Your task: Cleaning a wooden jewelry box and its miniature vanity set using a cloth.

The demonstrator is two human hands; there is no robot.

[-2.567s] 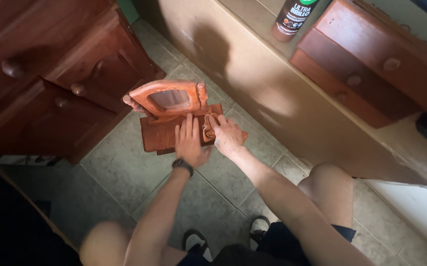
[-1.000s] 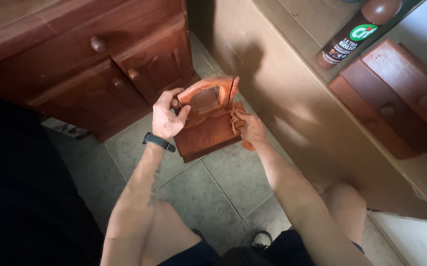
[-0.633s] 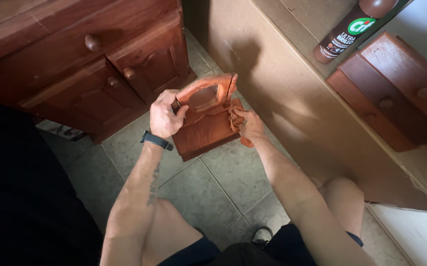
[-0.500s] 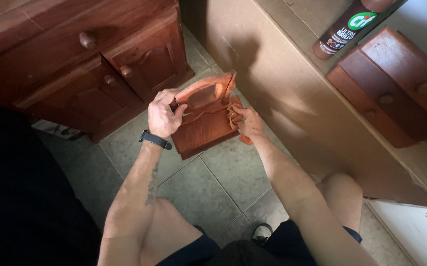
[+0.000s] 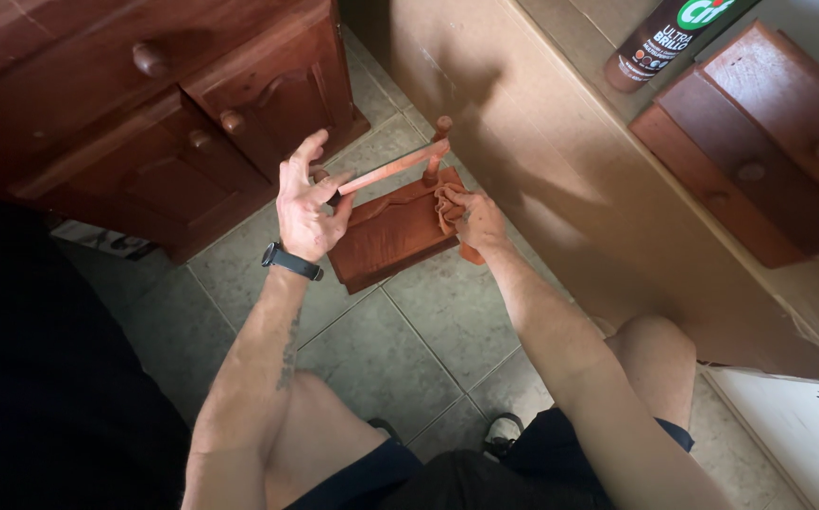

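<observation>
Wooden tabletop mirror stand (image 5: 392, 231) held above the tiled floor (image 5: 409, 340). Left hand (image 5: 303, 206), fingers spread and unclenched, palm against its left end; right hand (image 5: 478, 219) clenched on an orange cloth (image 5: 449, 206), pressing the stand's right edge. Beyond, dark wooden cabinet (image 5: 173, 113).

bottle (image 5: 659, 42): dark brown, round, top cut off, upright on the beige counter (image 5: 560, 24)
label: green and white patch, light print below

Mirror glass unseen, frame (image 5: 386, 172) edge-on; bottle (image 5: 659, 40) top cut off.
</observation>
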